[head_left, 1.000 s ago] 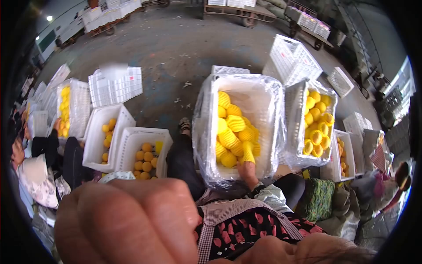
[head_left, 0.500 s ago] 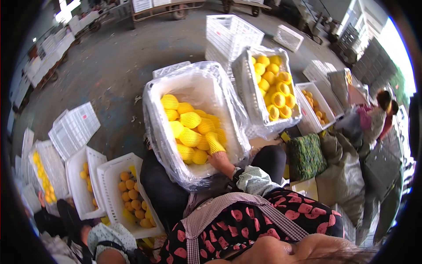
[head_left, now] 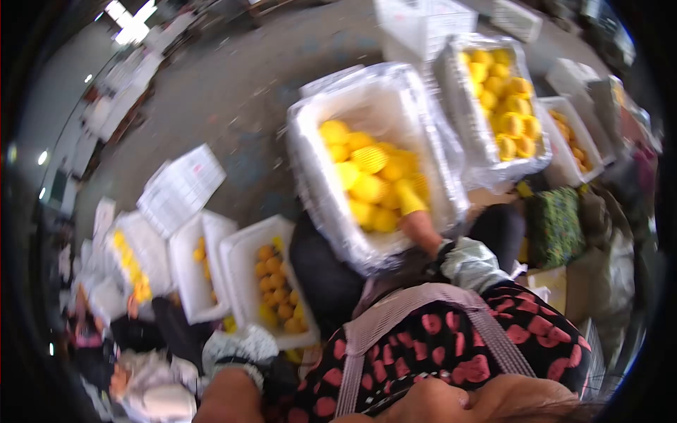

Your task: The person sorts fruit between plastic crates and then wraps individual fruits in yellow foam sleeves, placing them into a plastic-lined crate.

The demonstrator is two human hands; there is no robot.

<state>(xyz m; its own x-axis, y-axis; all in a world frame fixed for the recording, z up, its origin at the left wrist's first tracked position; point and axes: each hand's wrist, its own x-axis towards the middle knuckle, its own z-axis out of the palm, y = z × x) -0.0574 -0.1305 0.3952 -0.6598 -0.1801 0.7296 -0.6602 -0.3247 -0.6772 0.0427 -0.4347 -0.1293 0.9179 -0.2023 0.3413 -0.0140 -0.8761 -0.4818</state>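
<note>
My right hand (head_left: 421,230) reaches over the near right side of a white crate (head_left: 308,167) lined with clear plastic. Yellow foam netting (head_left: 407,197) covers its fingers, so I cannot see how they are bent or whether they grip a fruit. Just past the fingertips lies a heap of round fruits in yellow foam nets (head_left: 368,159), filling the crate's left and near part. Of my left arm only the bare upper part and a pale patterned oversleeve (head_left: 241,344) show at lower left; that hand is out of sight.
Beside the lined crate stands another crate of netted fruits (head_left: 497,88). A crate of bare orange fruits (head_left: 278,289) is left of my knee. Stacked white crates (head_left: 423,25) rise behind, and a green woven bundle (head_left: 553,227) lies at right. Another person (head_left: 151,381) sits at lower left.
The view has turned, shifting the crates right and slightly up in the picture. My right hand is still at the same part of the lined crate. More of the person at lower left shows.
</note>
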